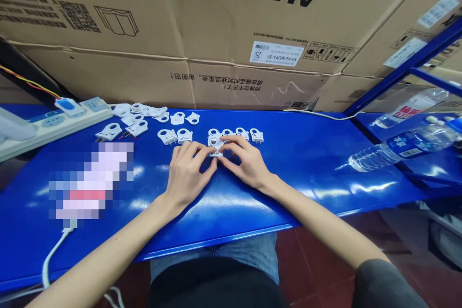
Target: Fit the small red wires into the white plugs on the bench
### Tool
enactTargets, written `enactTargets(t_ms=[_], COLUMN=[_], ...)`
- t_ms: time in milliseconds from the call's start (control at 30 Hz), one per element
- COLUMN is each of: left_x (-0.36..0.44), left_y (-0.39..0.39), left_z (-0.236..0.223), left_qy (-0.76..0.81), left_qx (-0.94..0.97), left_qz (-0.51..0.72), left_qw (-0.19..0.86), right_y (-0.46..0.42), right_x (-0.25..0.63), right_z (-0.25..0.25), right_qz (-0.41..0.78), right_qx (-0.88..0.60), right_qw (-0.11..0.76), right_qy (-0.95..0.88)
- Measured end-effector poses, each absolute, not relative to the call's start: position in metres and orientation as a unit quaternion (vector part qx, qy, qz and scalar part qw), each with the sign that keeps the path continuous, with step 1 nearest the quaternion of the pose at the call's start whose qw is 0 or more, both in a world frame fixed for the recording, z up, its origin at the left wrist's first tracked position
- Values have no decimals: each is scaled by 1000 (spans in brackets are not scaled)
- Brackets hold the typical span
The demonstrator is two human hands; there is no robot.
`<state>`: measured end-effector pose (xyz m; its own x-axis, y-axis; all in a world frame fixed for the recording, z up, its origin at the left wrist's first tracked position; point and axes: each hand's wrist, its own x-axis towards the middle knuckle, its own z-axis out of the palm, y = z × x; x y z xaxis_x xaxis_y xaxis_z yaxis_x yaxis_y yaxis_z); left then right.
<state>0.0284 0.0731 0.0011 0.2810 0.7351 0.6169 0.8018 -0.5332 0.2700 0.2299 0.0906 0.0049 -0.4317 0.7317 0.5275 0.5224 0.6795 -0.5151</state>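
Both my hands meet at the middle of the blue table (296,163). My left hand (187,173) and my right hand (243,163) have their fingertips pinched together on one small white plastic plug piece (215,145) with printed marks. Just behind it stands a row of similar white plug pieces (236,134), their metal prongs pointing toward me. Two more white pieces (175,136) lie to the left of that row. A loose heap of white pieces (139,114) spreads at the back left.
A white power strip (54,122) with a blue plug lies at the far left. A blurred patch with a white cable (54,252) sits front left. Clear water bottles (400,147) lie on the right shelf. Large cardboard boxes (216,33) wall off the back.
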Motion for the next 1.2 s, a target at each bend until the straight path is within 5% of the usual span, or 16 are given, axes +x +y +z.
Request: enactTargets(t_ms=[1200], left_x=[15], left_y=[88], left_z=[-1], left_qy=[-579], left_qx=[-767], left_qz=[-255], left_qw=[103], right_y=[90], right_x=[227], right_z=[11], right_qz=[58], right_qx=[-396], right_qw=[277], right_qy=[-873])
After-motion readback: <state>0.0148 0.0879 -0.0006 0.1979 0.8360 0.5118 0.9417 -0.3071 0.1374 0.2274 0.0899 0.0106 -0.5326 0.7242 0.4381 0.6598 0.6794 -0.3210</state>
